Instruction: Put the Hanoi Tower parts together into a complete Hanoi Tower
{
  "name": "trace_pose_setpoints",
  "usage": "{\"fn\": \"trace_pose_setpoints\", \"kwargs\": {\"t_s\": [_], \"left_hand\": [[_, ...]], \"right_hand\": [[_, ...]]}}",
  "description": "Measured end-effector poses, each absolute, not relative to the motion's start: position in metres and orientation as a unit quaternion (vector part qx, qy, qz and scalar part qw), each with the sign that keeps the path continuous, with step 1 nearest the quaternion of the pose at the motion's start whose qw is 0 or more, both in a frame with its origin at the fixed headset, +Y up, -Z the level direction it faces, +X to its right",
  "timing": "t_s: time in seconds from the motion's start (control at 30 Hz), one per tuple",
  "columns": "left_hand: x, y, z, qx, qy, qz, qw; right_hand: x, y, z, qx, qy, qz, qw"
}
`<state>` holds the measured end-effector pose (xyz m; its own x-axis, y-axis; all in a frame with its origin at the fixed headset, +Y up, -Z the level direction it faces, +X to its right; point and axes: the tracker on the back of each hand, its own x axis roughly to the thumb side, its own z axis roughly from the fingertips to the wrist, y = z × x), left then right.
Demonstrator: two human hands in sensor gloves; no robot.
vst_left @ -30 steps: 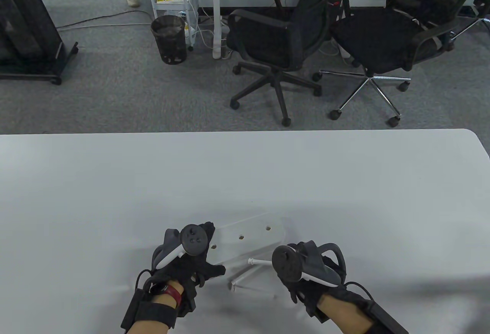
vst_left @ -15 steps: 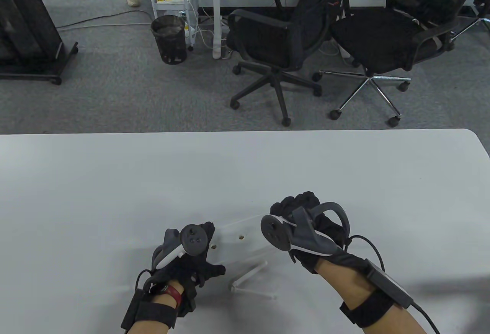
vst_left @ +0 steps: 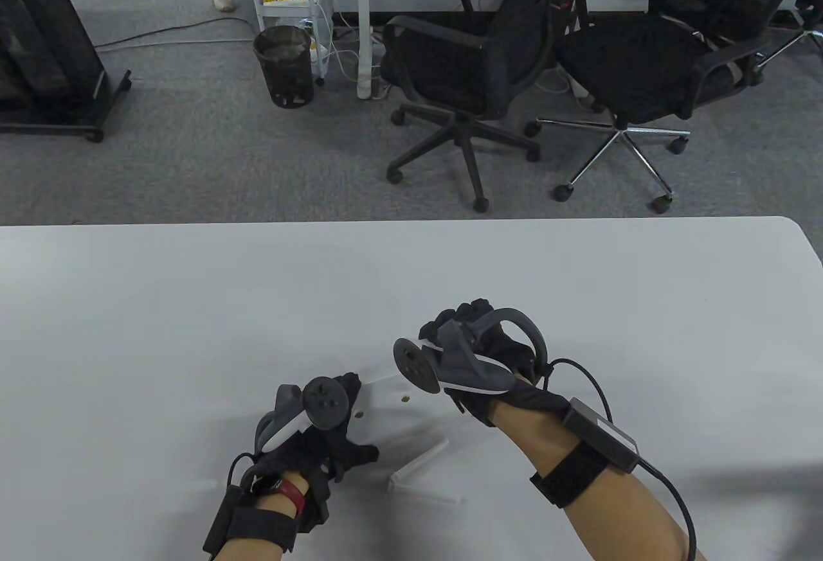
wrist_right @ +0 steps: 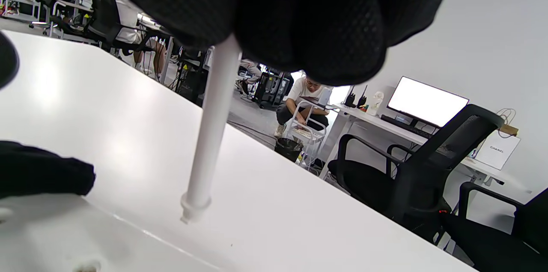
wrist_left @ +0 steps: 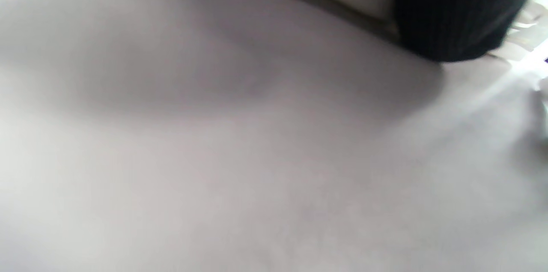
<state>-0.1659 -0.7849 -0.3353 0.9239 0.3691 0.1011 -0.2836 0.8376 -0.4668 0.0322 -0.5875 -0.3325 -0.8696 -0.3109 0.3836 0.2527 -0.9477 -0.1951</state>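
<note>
You are at the peg-fitting step: your left hand (vst_left: 308, 439) rests on the near-left end of the white base board (vst_left: 386, 397), which lies flat on the counter (vst_left: 193, 329), steadying it, with fingers spread over it rather than curled round anything. Your right hand (vst_left: 476, 362) hovers over the board's far end, fingers closed round one white peg (wrist_right: 209, 135). Next, I judge, you must bring that peg upright and centre its collared tip over a hole (vst_left: 406, 399) before pressing down. Two more pegs (vst_left: 418, 461) lie loose just beside the board's near edge. The table view hides the held peg under your glove; only the right wrist view shows it, tip down and tilted, apparently just above the board. The left wrist view gives only blur.
</note>
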Motion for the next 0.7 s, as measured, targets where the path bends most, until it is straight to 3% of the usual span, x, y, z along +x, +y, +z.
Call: {"fn": "trace_pose_setpoints", "kwargs": {"t_s": [0.27, 0.7], "left_hand": [[-0.166, -0.785, -0.336, -0.228, -0.094, 0.172, 0.954], [-0.166, -0.786, -0.336, -0.229, -0.093, 0.172, 0.954]], "right_hand": [[0.039, -0.620, -0.345, -0.200, 0.045, -0.967, 0.153], [0.047, -0.645, -0.357, -0.179, 0.035, -0.972, 0.150]]}}
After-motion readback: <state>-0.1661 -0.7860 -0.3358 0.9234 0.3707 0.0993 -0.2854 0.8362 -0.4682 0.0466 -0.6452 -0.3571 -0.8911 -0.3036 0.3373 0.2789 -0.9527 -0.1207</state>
